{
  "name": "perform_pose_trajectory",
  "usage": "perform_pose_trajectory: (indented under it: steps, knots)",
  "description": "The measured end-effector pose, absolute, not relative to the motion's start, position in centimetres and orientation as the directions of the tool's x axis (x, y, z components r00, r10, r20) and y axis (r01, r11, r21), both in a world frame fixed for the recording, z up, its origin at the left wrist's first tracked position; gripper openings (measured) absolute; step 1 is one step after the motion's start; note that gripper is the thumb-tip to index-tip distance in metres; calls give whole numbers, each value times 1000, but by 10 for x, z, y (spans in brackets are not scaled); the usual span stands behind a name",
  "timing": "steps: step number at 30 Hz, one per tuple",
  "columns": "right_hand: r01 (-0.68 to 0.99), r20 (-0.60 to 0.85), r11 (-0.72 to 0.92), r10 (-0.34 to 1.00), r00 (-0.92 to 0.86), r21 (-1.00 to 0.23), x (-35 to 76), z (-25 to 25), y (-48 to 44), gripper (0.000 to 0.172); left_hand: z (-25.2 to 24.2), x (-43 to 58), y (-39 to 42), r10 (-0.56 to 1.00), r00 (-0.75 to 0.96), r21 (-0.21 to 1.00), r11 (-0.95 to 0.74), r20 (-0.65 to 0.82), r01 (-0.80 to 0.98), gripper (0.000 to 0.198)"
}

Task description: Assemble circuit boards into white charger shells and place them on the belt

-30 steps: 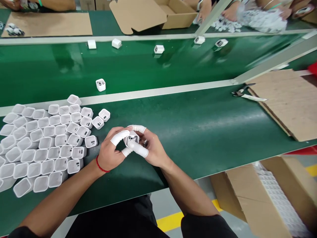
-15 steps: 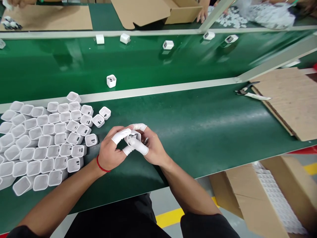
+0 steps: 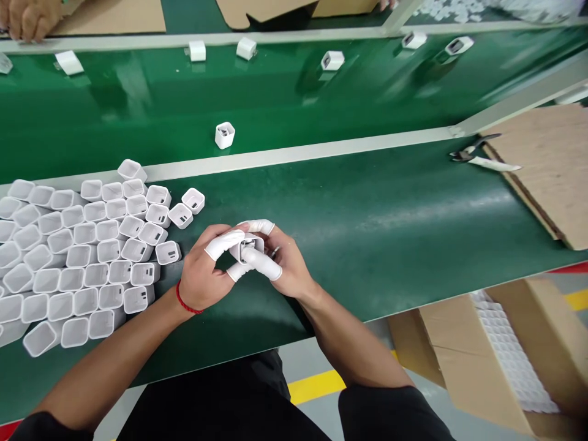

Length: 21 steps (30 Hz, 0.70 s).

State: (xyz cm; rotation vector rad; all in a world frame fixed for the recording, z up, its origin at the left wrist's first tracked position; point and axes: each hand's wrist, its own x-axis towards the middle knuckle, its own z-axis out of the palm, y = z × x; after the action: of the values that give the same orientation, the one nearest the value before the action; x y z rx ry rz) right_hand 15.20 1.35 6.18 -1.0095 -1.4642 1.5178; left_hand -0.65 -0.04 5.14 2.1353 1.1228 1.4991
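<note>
A white charger housing (image 3: 248,242) with small metal parts inside is held between my two hands above the green bench, open end up. My left hand (image 3: 206,269), white finger cots on its fingertips and a red cord at the wrist, closes around the housing's left side. My right hand (image 3: 291,266) grips the right side, its cot-covered thumb pressed into the opening. A thin metallic piece (image 3: 275,251) shows by the right fingers, partly hidden. Left of my hands stand rows of open white housings (image 3: 96,275), several with small slots in their bases.
Behind a pale rail (image 3: 298,153), a green conveyor (image 3: 151,128) carries several white housings (image 3: 225,135). Pliers or cutters (image 3: 463,154) lie by a cardboard sheet (image 3: 546,165) at right. Below stands a carton (image 3: 468,361) of white parts. A co-worker's hand (image 3: 30,21) is at top left.
The view has shifted slightly. Another white housing now lies at the far left of the conveyor, near the co-worker's hand. My hands keep the same hold, thumb still in the housing.
</note>
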Motion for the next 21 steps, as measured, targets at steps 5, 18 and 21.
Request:
perform_pose_trajectory:
  steps: [5,18,21]
  knots:
    - [-46,27,12,939,-343,-999,150,60,15,47,49,-8,0,768,169,682,-631,618,371,34]
    - [-50,-10,-28,944,-329,-998,146,54,14,40,45,-8,0,747,171,656,-651,643,382,43]
    - [4,-36,-37,943,-331,-999,150,57,17,43,40,-7,-1,839,94,781,-535,536,321,41]
